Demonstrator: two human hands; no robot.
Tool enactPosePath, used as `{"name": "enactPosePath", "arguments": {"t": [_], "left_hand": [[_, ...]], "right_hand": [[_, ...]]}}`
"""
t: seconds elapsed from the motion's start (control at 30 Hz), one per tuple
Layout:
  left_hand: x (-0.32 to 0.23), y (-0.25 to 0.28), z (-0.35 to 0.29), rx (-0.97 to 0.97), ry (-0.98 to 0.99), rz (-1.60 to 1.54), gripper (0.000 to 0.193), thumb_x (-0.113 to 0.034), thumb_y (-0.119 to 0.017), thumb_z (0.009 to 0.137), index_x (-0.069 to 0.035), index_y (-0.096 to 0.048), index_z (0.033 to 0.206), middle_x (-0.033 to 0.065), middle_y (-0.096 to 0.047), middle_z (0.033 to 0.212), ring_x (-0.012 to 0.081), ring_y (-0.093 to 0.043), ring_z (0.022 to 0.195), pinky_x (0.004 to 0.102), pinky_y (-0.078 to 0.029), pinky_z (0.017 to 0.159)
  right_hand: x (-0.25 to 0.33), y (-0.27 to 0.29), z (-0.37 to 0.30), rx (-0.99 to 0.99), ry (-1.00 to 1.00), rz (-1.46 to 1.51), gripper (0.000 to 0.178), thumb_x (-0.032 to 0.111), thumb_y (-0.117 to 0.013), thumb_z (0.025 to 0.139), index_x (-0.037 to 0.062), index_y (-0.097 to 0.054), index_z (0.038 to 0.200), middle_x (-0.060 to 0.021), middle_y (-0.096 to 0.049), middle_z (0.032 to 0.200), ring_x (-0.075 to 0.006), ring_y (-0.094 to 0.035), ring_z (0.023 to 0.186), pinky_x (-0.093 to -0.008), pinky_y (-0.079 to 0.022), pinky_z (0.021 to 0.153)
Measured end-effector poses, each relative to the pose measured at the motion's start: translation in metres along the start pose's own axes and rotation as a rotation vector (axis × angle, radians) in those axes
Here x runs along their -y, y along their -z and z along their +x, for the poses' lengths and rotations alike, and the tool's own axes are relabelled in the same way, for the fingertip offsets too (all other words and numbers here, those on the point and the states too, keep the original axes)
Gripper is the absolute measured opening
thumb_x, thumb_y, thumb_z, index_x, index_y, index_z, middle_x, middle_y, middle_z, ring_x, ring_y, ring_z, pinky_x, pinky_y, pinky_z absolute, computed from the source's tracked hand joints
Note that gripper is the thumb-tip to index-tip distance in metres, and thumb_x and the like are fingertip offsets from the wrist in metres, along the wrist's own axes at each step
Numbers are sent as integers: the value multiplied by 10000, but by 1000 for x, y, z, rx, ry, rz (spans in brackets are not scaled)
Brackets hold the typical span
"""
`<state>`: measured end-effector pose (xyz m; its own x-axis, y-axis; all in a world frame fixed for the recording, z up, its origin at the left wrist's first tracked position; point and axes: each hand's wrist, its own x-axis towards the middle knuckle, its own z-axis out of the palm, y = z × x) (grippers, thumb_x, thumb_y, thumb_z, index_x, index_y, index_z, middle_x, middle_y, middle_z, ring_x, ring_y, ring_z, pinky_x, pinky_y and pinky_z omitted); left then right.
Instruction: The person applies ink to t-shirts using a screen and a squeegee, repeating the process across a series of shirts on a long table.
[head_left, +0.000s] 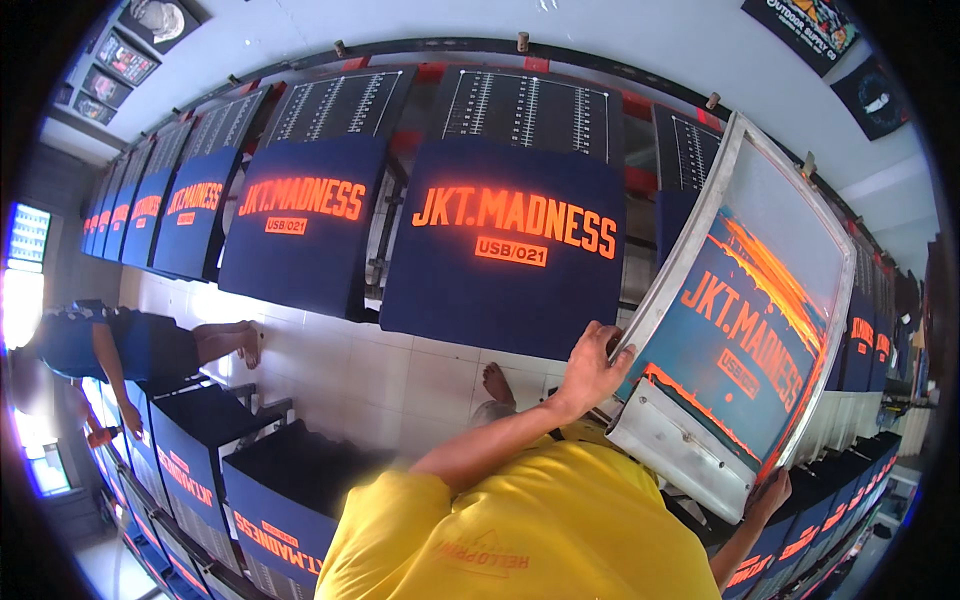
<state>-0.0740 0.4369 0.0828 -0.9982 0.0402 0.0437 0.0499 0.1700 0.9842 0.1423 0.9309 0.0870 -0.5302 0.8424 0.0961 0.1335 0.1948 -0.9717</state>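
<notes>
I hold a silk-screen frame (690,215) tilted in the air on my right. Its metal border surrounds a blue-green mesh (690,330) with a lettering stencil and streaks of orange ink (770,275). A wide metal squeegee (680,435) rests inside the near end, orange ink along its edge. My left hand (595,368) is closed on the frame's near left corner. At the near right corner my right hand (772,493) grips the border, its fingers partly hidden. Left of the frame lies a navy fabric piece (500,310) with fresh-looking orange lettering, spread on a black board (550,110).
More boards carrying printed navy fabric (295,260) run in a row to the left, and others stand behind me. A dark rail (440,45) with pegs follows the wall. At the left, another person (110,345) stands on the tiled floor (320,330) by the opposite row.
</notes>
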Motion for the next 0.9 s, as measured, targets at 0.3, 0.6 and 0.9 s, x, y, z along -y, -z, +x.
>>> {"name": "enactPosePath", "arguments": {"t": [0.3, 0.6, 0.9], "left_hand": [[16, 81, 22, -88, -33, 53, 296, -216, -650, 848, 44, -661, 989, 178, -583, 893, 343, -609, 824, 423, -497, 732], [73, 213, 21, -395, 50, 187, 306, -245, -637, 869, 43, -688, 957, 151, -620, 841, 262, -624, 743, 359, -492, 696], [121, 276, 2, -528, 147, 232, 386, -312, -642, 865, 56, -692, 970, 169, -643, 857, 228, -631, 763, 334, -480, 692]], "right_hand": [[27, -79, -46, -6, 40, -143, 263, 206, -547, 931, 108, -520, 688, 71, -430, 624, -43, -385, 521, -246, -285, 458], [26, -270, -91, 265, 39, -32, 249, 158, -543, 906, -31, -592, 751, 25, -503, 667, -72, -450, 629, -261, -369, 562], [22, -352, -120, 416, 38, -62, 235, 144, -571, 907, -64, -646, 826, 12, -560, 725, -85, -481, 696, -265, -407, 645]]}}
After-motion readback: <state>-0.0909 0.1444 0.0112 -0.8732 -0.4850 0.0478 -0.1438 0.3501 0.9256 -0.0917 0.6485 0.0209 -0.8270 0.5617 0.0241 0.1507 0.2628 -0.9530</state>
